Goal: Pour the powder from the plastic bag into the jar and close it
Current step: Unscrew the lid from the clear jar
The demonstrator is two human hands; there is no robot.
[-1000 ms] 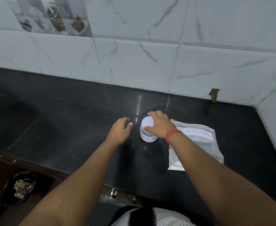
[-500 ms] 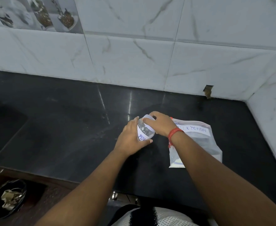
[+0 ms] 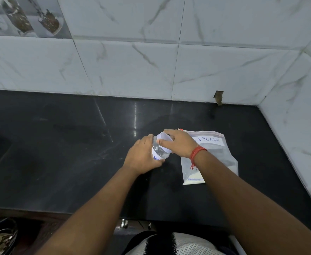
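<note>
The jar (image 3: 160, 150), a small clear one with a white lid (image 3: 164, 142) and a handwritten label, was held tipped just above the black bench (image 3: 59, 153), its lid end leaning away from the person. The left hand (image 3: 141, 156) was wrapped round the jar's body from the left, its fingers (image 3: 159, 162) curled under the base and closed firmly on it. The right hand (image 3: 178, 143) sat over the lid, fingers closed round its rim, with a red thread (image 3: 197, 153) at the wrist. Whether the lid had begun to turn could not be told.

Just to the right of the jar, partly under the right wrist, the plastic bag (image 3: 217, 157) lay flat on the bench, zip edge toward the tiled wall (image 3: 151, 67) and a white label reading "powder" near its top; pale powder had gathered along its near edge. The bag looked sealed.

By the look of it, the step in hand was unscrewing the lid, so the task was barely started. The next move called for twisting the lid off while the left hand braced the jar, then setting the jar upright beside the bag before opening the zip.
</note>
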